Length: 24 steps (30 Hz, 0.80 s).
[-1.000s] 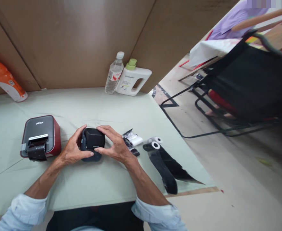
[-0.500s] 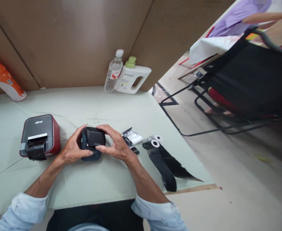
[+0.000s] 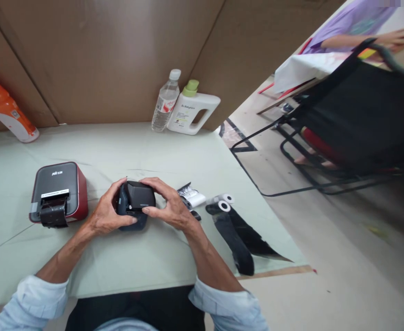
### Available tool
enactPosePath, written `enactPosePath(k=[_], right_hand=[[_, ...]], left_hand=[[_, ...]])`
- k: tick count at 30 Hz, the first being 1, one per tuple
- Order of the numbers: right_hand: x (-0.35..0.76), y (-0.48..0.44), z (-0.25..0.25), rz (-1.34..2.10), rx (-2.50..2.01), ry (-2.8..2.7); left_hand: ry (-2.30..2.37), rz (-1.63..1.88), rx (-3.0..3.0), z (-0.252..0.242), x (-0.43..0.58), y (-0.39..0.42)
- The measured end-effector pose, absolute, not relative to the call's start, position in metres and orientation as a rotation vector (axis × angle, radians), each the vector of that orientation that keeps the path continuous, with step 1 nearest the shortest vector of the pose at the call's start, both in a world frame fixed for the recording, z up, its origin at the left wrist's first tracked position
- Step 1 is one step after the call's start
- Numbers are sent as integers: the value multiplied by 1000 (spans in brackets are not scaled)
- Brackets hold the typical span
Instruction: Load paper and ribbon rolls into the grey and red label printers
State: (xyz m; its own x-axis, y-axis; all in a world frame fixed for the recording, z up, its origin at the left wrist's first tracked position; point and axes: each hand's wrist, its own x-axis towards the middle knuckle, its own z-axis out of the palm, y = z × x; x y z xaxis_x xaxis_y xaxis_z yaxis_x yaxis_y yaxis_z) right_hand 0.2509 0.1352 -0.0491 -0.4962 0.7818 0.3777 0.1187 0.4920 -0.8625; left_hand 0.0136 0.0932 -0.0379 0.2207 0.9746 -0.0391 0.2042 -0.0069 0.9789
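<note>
A small black label printer (image 3: 135, 202) rests on the pale green table cover (image 3: 126, 262), gripped from both sides. My left hand (image 3: 107, 214) wraps its left edge, thumb underneath at the front. My right hand (image 3: 170, 207) curls over its lid from the right, fingers pressed on top. The lid looks tilted, with a slot showing at the front. Right of my hands lie two paper rolls (image 3: 223, 203) trailing long black strips (image 3: 238, 239), and a small white and black torn piece (image 3: 191, 200).
A red and grey printer (image 3: 59, 193) sits at the left. A water bottle (image 3: 166, 101) and a white jug (image 3: 193, 112) stand by the cardboard wall. An orange bottle (image 3: 7, 112) leans far left. A black folding chair (image 3: 353, 124) stands right, and another person's arm shows beyond.
My right hand has shifted over the black printer's lid, and the lid has tilted a little. The view has drifted slightly.
</note>
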Motion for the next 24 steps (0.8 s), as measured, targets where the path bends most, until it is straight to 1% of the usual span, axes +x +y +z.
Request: enactPosePath(k=[5, 20, 24], right_hand=[[251, 135, -51, 1061, -768, -1910], [246, 137, -60, 960, -699, -1978], [244, 135, -60, 1003, -735, -1950]], left_hand=[[1177, 931, 1414, -37, 14, 93], [1135, 949, 1400, -46, 8, 99], [1097, 951, 1365, -47, 7, 99]])
